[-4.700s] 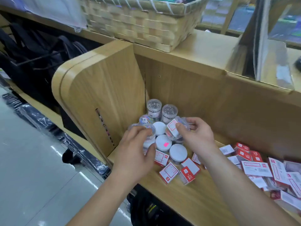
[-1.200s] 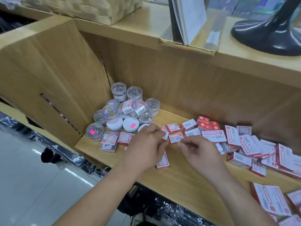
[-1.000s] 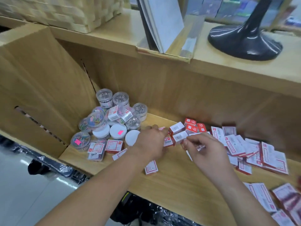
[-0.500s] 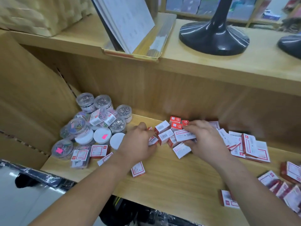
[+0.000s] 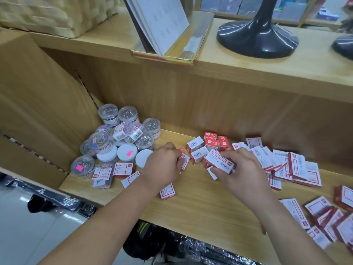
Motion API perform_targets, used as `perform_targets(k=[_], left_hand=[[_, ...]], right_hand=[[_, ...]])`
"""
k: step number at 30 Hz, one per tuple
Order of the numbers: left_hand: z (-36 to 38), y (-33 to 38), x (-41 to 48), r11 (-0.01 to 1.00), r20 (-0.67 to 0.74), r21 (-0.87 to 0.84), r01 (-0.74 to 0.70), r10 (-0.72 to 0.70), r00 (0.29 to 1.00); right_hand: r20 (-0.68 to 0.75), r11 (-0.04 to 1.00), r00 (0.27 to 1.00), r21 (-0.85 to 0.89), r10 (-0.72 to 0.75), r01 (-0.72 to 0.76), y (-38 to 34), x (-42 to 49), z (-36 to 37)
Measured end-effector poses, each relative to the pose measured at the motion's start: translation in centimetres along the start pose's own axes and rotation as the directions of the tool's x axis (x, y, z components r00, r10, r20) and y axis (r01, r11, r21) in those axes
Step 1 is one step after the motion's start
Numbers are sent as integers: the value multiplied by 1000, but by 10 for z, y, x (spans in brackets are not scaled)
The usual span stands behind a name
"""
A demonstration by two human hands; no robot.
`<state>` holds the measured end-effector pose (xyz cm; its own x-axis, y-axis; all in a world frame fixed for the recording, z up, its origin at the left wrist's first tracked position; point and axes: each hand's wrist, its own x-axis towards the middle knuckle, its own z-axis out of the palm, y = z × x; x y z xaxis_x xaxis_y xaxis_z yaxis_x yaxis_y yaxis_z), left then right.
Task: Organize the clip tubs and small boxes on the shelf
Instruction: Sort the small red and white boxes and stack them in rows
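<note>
Right hand (image 5: 242,175) around red-white barcoded box (image 5: 219,162)

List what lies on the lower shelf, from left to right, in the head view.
Clip tubs → left hand → standing small boxes → right hand, holding a long box → heap of flat boxes.

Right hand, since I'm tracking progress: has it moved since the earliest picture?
Yes. The right hand moved right, away from the tubs, and now grips a small box.
</note>
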<state>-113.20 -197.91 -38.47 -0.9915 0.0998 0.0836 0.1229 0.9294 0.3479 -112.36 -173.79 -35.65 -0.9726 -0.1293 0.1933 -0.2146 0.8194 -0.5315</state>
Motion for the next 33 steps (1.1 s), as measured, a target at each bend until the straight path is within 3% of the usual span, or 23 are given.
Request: perform_targets(k=[4,8,14,20,24,30,33], left_hand=[[0,16,-8,999,10,32,14,-14,1000],[3,27,-19,993,-3,-117,-5,5,1000],[9,30,-33,986,73,-93,-142,149,986],[22,40,-50,939,156,-209,-272,307,939],[28,43,-59,958,88,-187,-219,239,967],[40,58,-80,973,-28,-148,-177,175,984],[41,62,-81,978,-29,-148,-148,145,989]], right_hand=[[-68,991,997,-132,-23,14,1,-8,-3],[-62,996,997,-72,47,-51,-3,-17,-2],[-60,980,982,-79,177,-181,11,-38,3],[-120,977,982,-138,147,-163,13,-39,20],[-157,980,975,-94,158,-174,20,-48,24],[-96,990,986,-15,137,-139,26,-64,25],[-103,977,972,-18,211,-214,18,-60,31]])
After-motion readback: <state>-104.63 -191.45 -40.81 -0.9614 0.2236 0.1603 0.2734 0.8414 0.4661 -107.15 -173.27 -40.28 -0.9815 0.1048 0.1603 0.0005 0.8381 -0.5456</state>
